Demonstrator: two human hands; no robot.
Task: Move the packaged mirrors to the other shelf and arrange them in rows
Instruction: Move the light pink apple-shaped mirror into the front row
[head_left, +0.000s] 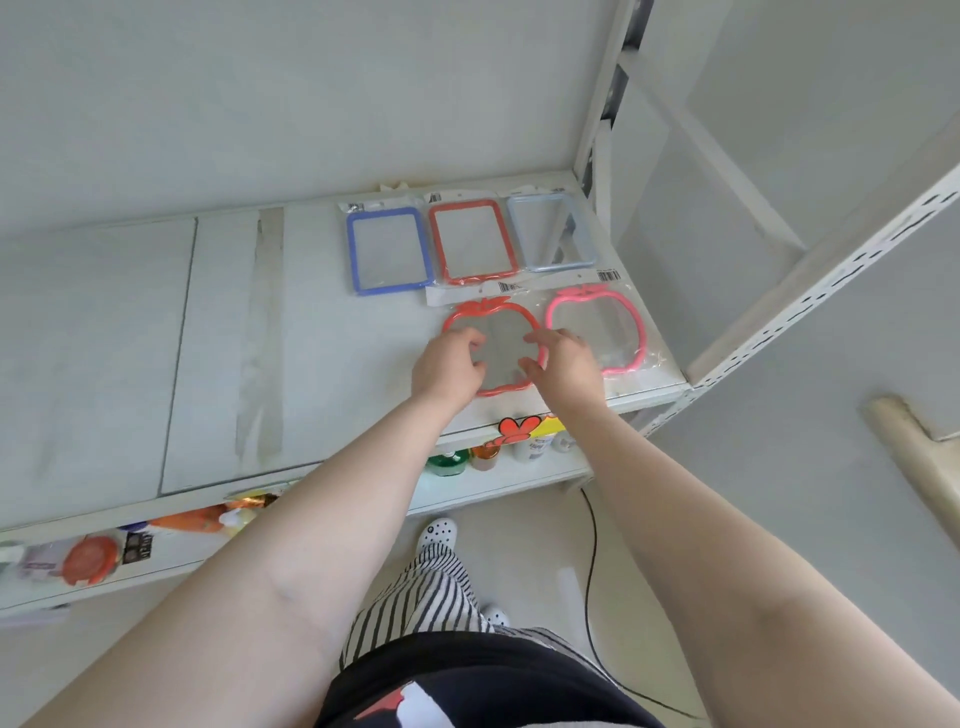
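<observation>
Five packaged mirrors lay on the white shelf (311, 322), right end. Back row: blue rectangular mirror (388, 250), red rectangular mirror (474, 242), pale-blue rectangular mirror (546, 232), side by side. Front row: red apple-shaped mirror (493, 317), pink apple-shaped mirror (595, 327) just beside it. Left hand (448, 366) and right hand (566, 361) were on the red apple one, one at each side edge, fingers curled on it; firm grip or just resting, couldn't tell. Bottles (485, 456) sat on the lower shelf.
</observation>
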